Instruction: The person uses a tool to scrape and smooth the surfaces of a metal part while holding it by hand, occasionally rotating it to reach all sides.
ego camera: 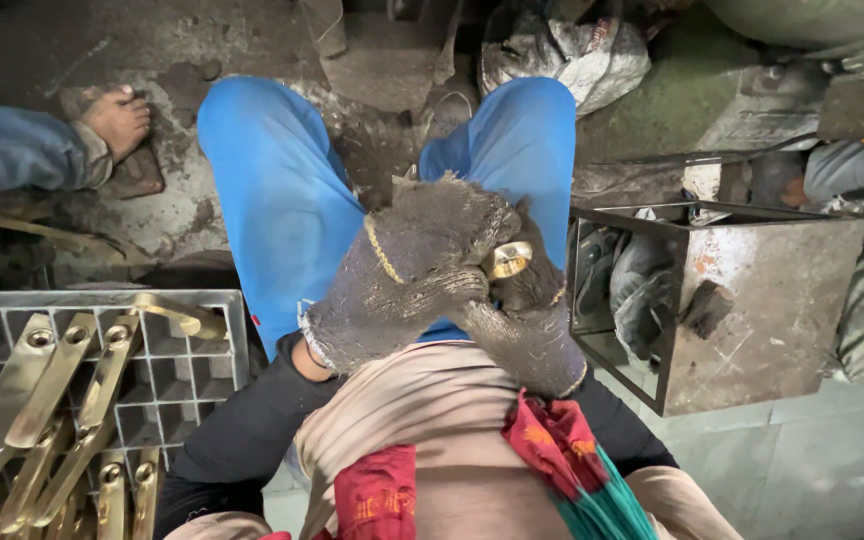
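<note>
Two layers of cloth nearest of all: a beige wrap (pixel 422 420) over the belly and a red and green scarf (pixel 557 445) hanging at the chest. Just beyond, both hands in thick grey knitted gloves, brought together above the lap. Left hand (pixel 402 275) on top, its grip curled tight over the near side of a small brass ring (pixel 508 259). Right hand (pixel 527 335) below and behind, its grip also closed on the same ring, so clamped from two sides with only the shiny rim showing between the gloves. Held so close to the body and between the knees probably for steadiness (the gloves, it seems, as protection against rough metal edges).

Then the knees in blue trousers (pixel 272 190), spread wide, leaving room for the hands. At the left, near the left elbow, a grey grid crate (pixel 192 305) with long flat brass pieces (pixel 62 390) laid side by side, most with the round eyes upward, likely sorted this way for easy picking. At the right, an open rusty metal box (pixel 772 290), with dark things inside, hard to tell which.

Farther off, a dirty dark floor (pixel 132 40), another person's bare foot (pixel 117 120) at the left, a crumpled sack (pixel 562 50) beyond the knees, and a grey sleeve or leg (pixel 852 165) of somebody else at the right edge.
</note>
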